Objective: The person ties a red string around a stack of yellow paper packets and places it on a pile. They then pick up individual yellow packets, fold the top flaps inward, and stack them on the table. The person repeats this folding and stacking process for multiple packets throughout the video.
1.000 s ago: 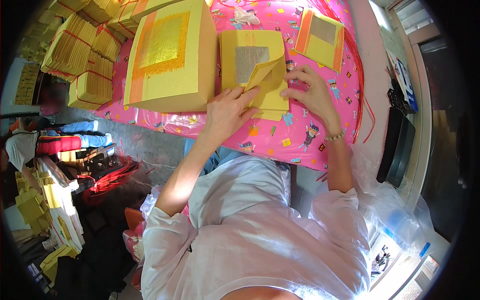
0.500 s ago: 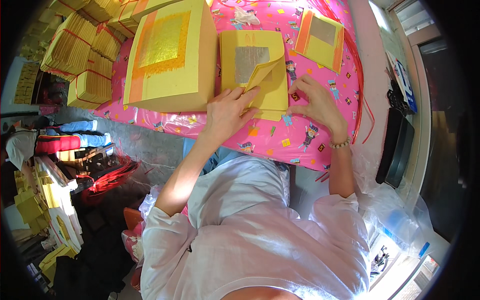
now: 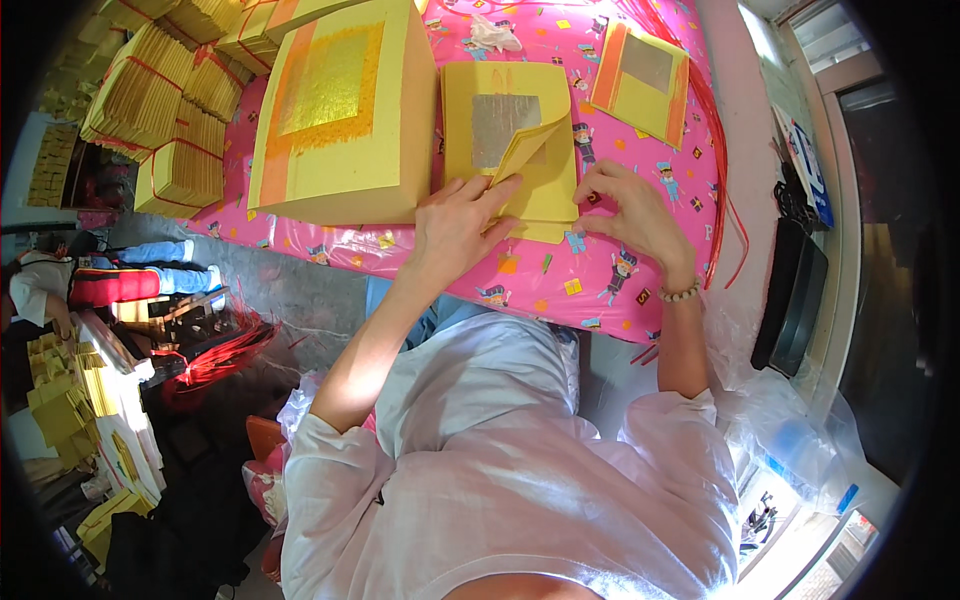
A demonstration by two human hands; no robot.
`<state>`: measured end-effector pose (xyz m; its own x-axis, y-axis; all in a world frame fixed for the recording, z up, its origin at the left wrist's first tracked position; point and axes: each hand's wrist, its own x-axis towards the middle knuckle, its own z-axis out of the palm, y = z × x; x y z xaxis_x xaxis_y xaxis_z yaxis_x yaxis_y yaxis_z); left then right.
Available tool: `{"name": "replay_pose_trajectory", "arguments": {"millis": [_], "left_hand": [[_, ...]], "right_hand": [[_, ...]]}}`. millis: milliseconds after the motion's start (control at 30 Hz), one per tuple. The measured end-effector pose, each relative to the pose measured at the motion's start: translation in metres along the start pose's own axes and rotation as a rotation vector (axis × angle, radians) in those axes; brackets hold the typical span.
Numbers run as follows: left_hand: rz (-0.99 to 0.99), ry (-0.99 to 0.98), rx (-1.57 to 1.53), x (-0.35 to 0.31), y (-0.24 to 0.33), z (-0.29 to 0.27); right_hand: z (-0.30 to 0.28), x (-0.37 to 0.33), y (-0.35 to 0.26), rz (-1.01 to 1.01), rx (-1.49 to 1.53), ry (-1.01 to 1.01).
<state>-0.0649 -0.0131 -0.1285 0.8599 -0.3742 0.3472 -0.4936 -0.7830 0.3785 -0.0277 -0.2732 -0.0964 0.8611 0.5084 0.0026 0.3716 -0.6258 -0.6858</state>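
Note:
A low stack of yellow paper sheets [image 3: 555,185] with a silver foil patch lies on the pink table cover in front of me. The lower left corner of its top sheets is lifted and folded over. My left hand [image 3: 455,225] is closed on that raised flap, fingers on top and thumb by the stack's lower edge. By the stack's right edge is my right hand [image 3: 635,220], thumb and forefinger bent and apart, with nothing visible between them. Left of the stack stands a tall block of yellow paper [image 3: 345,170] with a gold foil patch and an orange band.
Another yellow sheet [image 3: 665,110] with silver foil lies at the right. Bundles of yellow paper [image 3: 140,95] tied with red string are piled far left. Red strings [image 3: 712,110] run down the table's right edge. A crumpled tissue [image 3: 492,35] lies behind. Someone in white works far left.
My right hand's fingertips have shifted slightly left to the stack's edge. The left hand and folded flap look the same. The other person's arm at far left has moved.

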Motion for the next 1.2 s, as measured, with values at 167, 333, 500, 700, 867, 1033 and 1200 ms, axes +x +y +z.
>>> {"name": "replay_pose_trajectory", "arguments": {"millis": [167, 333, 500, 700, 867, 1033, 1200], "left_hand": [[-0.006, -0.008, 0.005, 0.0000, 0.0001, -0.0005], [-0.026, 0.004, 0.032, -0.0004, -0.0007, 0.0017], [-0.010, 0.006, 0.013, 0.0000, 0.0000, 0.0008], [-0.009, -0.004, 0.001, -0.0006, -0.0003, 0.0005], [-0.007, 0.001, -0.003, -0.0005, -0.0003, -0.0002], [0.006, 0.034, 0.012, -0.0005, -0.0024, 0.0036], [-0.004, 0.003, 0.001, -0.0011, 0.0002, 0.0007]], "right_hand": [[-0.0003, -0.0004, 0.0000, 0.044, 0.014, -0.027], [-0.0011, -0.0001, 0.0035, 0.037, -0.009, -0.006], [-0.0020, -0.0050, 0.0011, 0.069, -0.059, -0.007], [0.0013, -0.0034, -0.0020, 0.065, -0.037, 0.003], [0.0009, -0.0011, 0.0032, 0.038, -0.025, 0.011], [0.0023, -0.0019, 0.0022, 0.040, -0.046, 0.020], [0.0067, -0.0011, -0.0030, 0.173, -0.017, 0.003]]}}
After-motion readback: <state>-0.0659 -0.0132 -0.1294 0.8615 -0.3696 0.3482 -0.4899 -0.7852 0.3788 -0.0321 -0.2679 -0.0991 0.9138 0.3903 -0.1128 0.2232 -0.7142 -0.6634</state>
